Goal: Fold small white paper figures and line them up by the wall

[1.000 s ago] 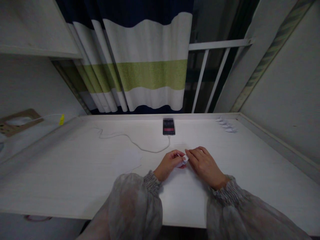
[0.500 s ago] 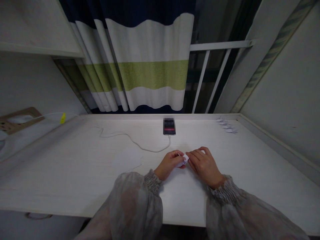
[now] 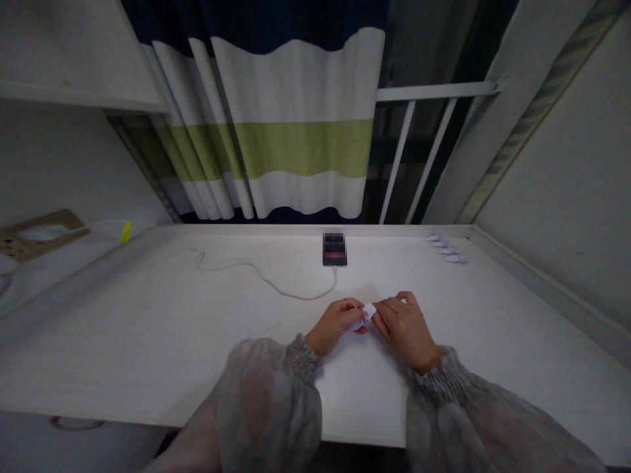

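Both my hands meet over the middle of the white desk [image 3: 148,341]. My left hand [image 3: 335,325] and my right hand [image 3: 405,324] pinch a small folded piece of white paper [image 3: 365,313] between their fingertips, just above the desk top. There is a ring on a finger of my left hand. Loose grey gathered sleeves cover both wrists.
A dark phone [image 3: 334,249] lies at the back of the desk with a white cable [image 3: 256,276] running left. Several small folded white paper pieces [image 3: 447,249] sit at the back right corner. A thin white sheet [image 3: 251,312] lies left of my hands. A striped curtain [image 3: 296,131] hangs behind.
The hands stay in place; the small paper has turned slightly between the fingertips and its white edge shows a little higher. The view has shifted a little.
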`<state>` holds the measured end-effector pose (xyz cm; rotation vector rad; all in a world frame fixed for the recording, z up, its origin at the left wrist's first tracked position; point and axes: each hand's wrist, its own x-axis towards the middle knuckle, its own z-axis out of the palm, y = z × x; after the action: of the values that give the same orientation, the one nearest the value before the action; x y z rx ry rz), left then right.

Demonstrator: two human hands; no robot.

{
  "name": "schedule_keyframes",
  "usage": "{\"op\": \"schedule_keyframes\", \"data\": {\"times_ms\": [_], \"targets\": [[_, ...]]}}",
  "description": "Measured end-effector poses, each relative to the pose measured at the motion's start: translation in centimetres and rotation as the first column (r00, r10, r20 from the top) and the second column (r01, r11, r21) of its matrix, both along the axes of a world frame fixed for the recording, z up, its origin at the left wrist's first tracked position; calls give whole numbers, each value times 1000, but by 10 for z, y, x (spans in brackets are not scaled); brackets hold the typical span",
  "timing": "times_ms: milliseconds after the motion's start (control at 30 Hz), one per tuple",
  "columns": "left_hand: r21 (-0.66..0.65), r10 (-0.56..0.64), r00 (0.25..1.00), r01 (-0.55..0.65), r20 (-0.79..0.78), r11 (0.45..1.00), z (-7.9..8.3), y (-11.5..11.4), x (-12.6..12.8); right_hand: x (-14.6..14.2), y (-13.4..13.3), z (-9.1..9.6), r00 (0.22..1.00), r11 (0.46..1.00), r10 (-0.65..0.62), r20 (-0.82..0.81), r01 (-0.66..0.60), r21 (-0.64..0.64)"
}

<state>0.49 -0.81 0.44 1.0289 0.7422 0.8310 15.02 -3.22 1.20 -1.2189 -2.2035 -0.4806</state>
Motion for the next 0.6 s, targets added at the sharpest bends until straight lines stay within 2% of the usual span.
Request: {"op": "schedule_keyframes", "data": {"times_ms": [200,300,467,600], "targets": [[-30,21,1000,-21,-11,999,-1,0,0,4,1,0,1000,1000,19,-6,-19,13],[-16,2,1000,-2,-1,1000,-1,0,0,2,-1,-1,997,1000,9,-73,-8,5],[1,-7,1000,7,-14,1000,-3,1,-1,0,0,-7,976,992,-6,-218,-22,-124],[4,6,1000,-6,-4,1000,-2,1,-1,3,3,-10,961,976,44,-275,-100,-194]]}}
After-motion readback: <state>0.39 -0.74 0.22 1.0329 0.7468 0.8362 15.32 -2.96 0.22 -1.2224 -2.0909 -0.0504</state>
